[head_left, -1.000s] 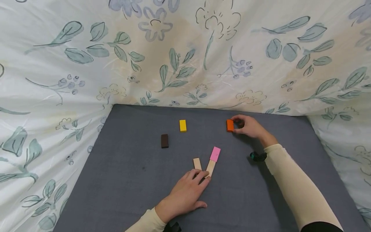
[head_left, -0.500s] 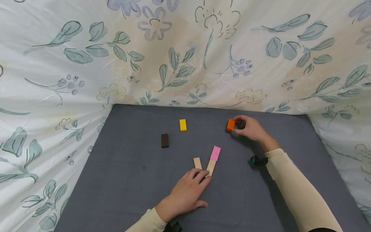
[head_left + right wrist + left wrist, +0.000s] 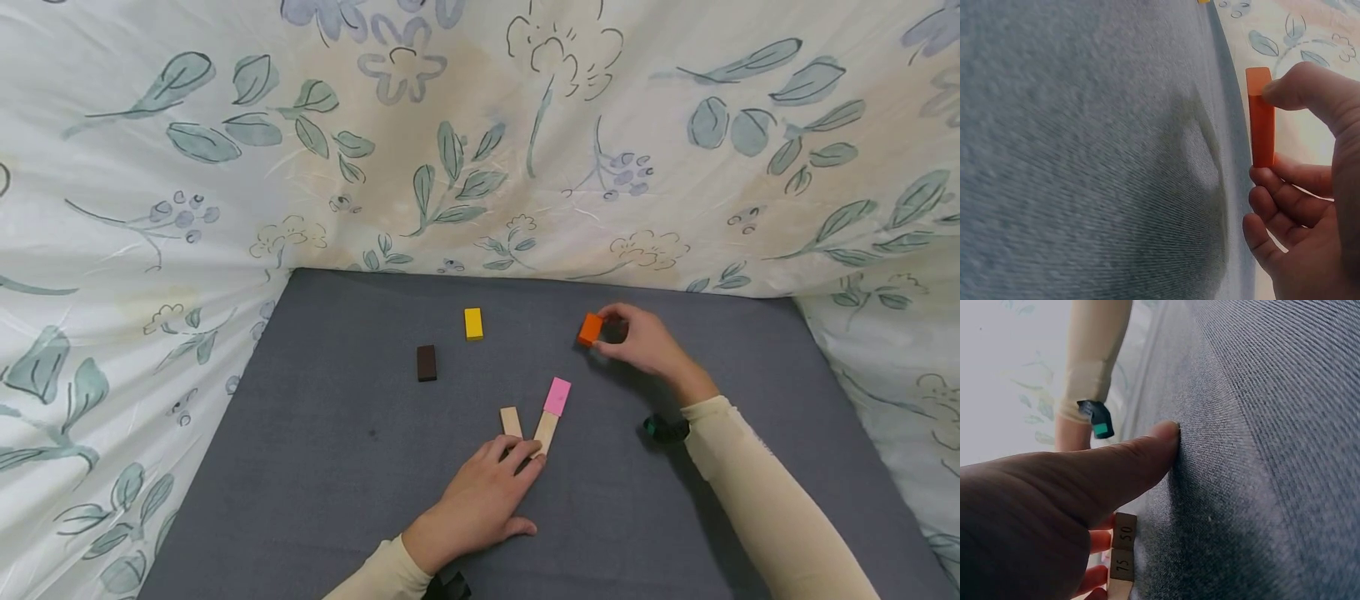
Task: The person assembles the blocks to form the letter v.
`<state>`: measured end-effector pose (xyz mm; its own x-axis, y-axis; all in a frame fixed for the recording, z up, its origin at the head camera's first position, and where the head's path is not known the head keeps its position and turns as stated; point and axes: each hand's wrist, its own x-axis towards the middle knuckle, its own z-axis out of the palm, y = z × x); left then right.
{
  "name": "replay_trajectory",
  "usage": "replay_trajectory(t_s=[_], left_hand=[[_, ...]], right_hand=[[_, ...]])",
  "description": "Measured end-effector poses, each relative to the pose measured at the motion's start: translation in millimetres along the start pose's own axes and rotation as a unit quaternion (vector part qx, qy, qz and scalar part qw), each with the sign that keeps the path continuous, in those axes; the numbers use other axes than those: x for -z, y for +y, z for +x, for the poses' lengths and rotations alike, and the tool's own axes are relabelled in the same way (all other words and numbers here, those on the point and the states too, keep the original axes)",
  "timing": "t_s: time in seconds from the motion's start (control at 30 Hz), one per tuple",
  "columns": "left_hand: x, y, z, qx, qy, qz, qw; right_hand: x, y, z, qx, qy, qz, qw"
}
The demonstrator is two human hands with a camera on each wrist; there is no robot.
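Observation:
My right hand [image 3: 647, 343] pinches an orange block [image 3: 589, 330] between thumb and fingers near the back right of the grey cloth. The right wrist view has the orange block [image 3: 1262, 119] with the thumb at one end and fingers at the other, apart from the cloth. My left hand [image 3: 480, 504] lies with extended fingertips on light wooden blocks, which fan out as a left piece [image 3: 510, 422] and a right piece [image 3: 546, 433]. A pink block [image 3: 557, 397] adjoins the right piece's far end. Printed numbers mark the wooden blocks [image 3: 1124, 531] in the left wrist view; fingers hide part of them.
A yellow block [image 3: 473, 324] and a dark brown block [image 3: 426, 363] lie apart at the back left of the grey cloth [image 3: 330, 467]. Flower-patterned fabric [image 3: 450, 208] rises behind and at both sides of the surface.
The orange block has tilted clockwise, then shifted slightly left and nearer in my right hand's pinch. My left hand and the other blocks stay in place.

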<state>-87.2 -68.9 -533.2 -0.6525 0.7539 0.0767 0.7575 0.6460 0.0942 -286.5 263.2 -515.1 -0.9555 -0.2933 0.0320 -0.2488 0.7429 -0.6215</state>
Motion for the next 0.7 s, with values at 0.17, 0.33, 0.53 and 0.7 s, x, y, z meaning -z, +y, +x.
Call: replay_trajectory(t_s=[0.17,0.33,0.53,0.7], left_hand=[[-0.5,-1.9,1.2,0.0,0.003,0.0,1.0],[0.8,-3.2,1.7,0.001,0.002,0.001,1.0],[-0.9,-2.3,-0.9,0.001,-0.006,0.001,1.0],[-0.9,0.6,-2.2,0.0,-0.004,-0.001,1.0]], right_hand=[[-4,-5,-2.9,0.006,0.01,-0.01,0.9999],[-5,-13,-5.2,0.014,0.013,-0.018,0.9997],[-8,-19,-11.6,0.019,0.014,-0.02,0.9995],[-15,-20,-20.7,0.026,0.02,-0.019,0.9993]])
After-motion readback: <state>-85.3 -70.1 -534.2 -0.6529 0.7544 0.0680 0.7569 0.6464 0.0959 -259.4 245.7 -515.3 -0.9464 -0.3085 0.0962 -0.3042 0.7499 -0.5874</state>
